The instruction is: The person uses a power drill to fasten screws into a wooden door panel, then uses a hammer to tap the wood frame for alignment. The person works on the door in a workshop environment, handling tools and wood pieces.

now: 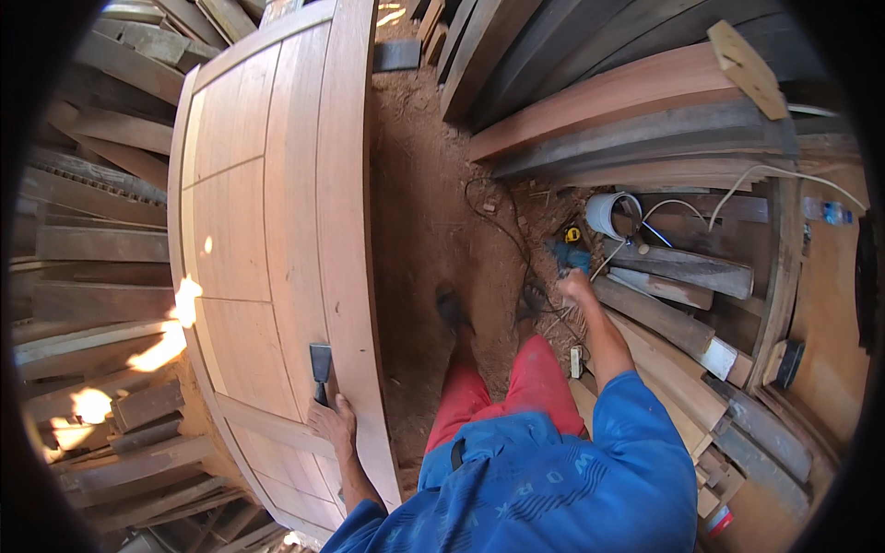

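Note:
A large panelled wooden door (295, 184) lies lengthwise on my left. Over its near part, my left hand (334, 422) is closed around the dark handle of a scraper (320, 361), whose wide flat blade points away from me. My right hand (578, 286) reaches out to the right, low by the wood stack, and is closed on a blue power tool (569, 256). The tool's exact kind is hard to make out, as my hand and the clutter partly hide it. Close beside it lies a yellow and black tape measure (572, 234).
A white bucket (606, 214) lies tipped by stacked timber (682, 265) on the right. A dark cable (502, 221) winds across the dirt floor (406, 240) near my feet. More planks (101, 244) are piled beyond the door on the left. A plastic bottle (827, 211) is far right.

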`<state>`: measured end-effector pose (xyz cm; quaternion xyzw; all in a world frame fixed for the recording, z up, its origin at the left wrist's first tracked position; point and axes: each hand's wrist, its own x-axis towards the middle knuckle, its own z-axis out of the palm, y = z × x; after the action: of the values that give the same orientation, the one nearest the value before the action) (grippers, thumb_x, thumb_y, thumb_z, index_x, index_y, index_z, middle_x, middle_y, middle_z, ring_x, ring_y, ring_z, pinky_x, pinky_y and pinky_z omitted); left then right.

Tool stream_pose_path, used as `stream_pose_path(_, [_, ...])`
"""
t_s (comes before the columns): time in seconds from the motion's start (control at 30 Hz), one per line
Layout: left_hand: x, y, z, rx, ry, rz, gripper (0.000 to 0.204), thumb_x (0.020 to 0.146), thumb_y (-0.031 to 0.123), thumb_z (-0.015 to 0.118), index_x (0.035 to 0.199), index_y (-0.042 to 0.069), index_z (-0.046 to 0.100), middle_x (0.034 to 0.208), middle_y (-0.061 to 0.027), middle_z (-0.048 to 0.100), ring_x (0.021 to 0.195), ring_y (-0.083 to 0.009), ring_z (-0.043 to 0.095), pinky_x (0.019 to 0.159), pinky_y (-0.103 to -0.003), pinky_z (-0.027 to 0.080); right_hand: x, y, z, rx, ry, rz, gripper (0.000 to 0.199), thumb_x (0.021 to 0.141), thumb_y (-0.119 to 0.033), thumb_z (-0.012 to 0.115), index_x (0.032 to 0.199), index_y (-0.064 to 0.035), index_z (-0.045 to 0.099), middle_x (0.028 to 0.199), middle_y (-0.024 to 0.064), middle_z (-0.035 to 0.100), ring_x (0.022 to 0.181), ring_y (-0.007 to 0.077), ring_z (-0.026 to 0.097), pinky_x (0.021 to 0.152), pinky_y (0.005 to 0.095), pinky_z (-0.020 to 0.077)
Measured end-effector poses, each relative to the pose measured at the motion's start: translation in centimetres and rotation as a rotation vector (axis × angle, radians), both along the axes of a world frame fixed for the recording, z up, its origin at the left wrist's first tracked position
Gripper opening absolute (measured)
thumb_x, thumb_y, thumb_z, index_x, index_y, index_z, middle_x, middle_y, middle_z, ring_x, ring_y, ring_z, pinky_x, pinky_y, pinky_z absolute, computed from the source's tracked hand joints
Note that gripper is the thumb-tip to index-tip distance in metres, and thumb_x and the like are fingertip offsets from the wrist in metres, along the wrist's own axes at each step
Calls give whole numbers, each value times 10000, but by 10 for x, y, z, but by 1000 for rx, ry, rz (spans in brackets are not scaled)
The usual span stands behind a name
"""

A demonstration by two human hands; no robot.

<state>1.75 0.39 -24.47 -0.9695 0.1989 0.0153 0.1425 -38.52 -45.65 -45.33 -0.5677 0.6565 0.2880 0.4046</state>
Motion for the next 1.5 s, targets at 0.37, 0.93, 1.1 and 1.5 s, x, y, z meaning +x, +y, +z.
stream_pose_path(0.37, [13, -40, -8, 131, 74, 191, 552, 864, 428, 571, 1179, -26, 581, 1104, -239, 599, 1078, -423, 538, 934, -569, 379, 2, 9, -20, -248, -591, 101, 278, 875, -265, 654, 833, 8, 636, 775, 174, 654, 747, 278, 638, 710, 411, 496])
stream_pose_path(0.93, [25, -9, 1, -176, 210, 163, 352, 843, 273, 607, 1133, 73, 612, 1113, -223, 619, 1068, -410, 595, 870, -533, 471, 70, 125, 84, 8, -533, 170, 190, 931, -165, 607, 959, 18, 649, 781, 55, 653, 650, 121, 605, 562, 285, 485])
stream_pose_path(1.1, [18, -3, 37, -471, 509, 179, 342, 898, 297, 618, 1083, 9, 599, 1010, -263, 661, 901, -448, 651, 780, -559, 511, 176, 198, 194, 178, -771, 176, 290, 946, -172, 614, 1153, 32, 613, 904, 56, 670, 711, 111, 603, 638, 263, 498])
stream_pose_path(1.5, [-50, 48, 62, -1236, 515, 736, 304, 986, 249, 539, 1148, -8, 558, 892, -222, 664, 859, -379, 657, 783, -462, 518, 302, 381, 283, 938, -1035, -18, 446, 1037, -287, 532, 1402, -45, 450, 1191, 78, 625, 1010, 146, 622, 868, 305, 503])
